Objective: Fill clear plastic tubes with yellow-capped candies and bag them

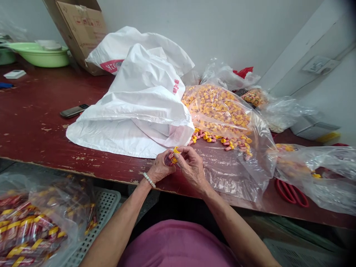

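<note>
My left hand (pixel 162 164), with a beaded bracelet at the wrist, is closed around a small dark, clear-sided tube (pixel 168 158) with a red printed pattern. The fingers of my right hand (pixel 191 163) pinch a yellow cap (pixel 177 150) at the tube's upper end; whether it is seated there I cannot tell. Both hands are together above the table's front edge. Just beyond them, small red-patterned pieces with yellow caps (pixel 236 142) spill from a large clear plastic bag (pixel 219 107) full of the same kind. A white woven sack (pixel 133 118) lies beside it.
On the red table (pixel 33 111) are a phone (pixel 74 110), a green basin (pixel 41 55), a cardboard box (pixel 83 33) and red-handled scissors (pixel 292 193). More plastic bags (pixel 314 163) lie at right. At lower left, a grey crate (pixel 104 207) holds a bag of yellow-capped tubes (pixel 30 230).
</note>
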A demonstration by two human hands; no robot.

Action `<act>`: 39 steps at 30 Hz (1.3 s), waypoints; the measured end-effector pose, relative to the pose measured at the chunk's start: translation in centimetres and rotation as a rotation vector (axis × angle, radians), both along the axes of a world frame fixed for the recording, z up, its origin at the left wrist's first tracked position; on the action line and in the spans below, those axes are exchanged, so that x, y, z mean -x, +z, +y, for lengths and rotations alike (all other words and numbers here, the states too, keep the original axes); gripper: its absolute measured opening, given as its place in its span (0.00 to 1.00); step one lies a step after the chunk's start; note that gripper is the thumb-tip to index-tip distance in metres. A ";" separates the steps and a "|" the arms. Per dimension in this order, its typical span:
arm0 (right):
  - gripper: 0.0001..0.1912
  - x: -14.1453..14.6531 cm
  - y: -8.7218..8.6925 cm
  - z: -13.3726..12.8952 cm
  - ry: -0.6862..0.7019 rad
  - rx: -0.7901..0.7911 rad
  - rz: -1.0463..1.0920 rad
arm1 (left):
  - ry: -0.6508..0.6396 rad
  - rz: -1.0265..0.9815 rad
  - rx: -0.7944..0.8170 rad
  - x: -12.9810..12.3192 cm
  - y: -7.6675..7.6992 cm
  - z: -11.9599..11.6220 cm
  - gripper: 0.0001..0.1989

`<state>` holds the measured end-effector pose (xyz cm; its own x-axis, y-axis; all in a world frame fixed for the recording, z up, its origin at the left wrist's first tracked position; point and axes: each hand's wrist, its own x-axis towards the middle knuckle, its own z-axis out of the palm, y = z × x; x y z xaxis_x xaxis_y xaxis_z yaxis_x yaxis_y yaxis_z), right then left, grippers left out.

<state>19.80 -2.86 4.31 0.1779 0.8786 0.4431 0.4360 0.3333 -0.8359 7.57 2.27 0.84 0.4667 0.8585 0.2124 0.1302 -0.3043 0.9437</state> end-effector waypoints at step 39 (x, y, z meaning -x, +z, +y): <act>0.11 -4.1 1.9 0.6 0.168 -0.128 -0.637 | 0.008 0.024 0.003 -0.1 -0.3 -0.2 0.16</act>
<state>23.88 -2.30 6.24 -0.2874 0.8050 0.5189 0.7647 0.5191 -0.3817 7.65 2.05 0.58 0.4648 0.8628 0.1989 0.1554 -0.3006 0.9410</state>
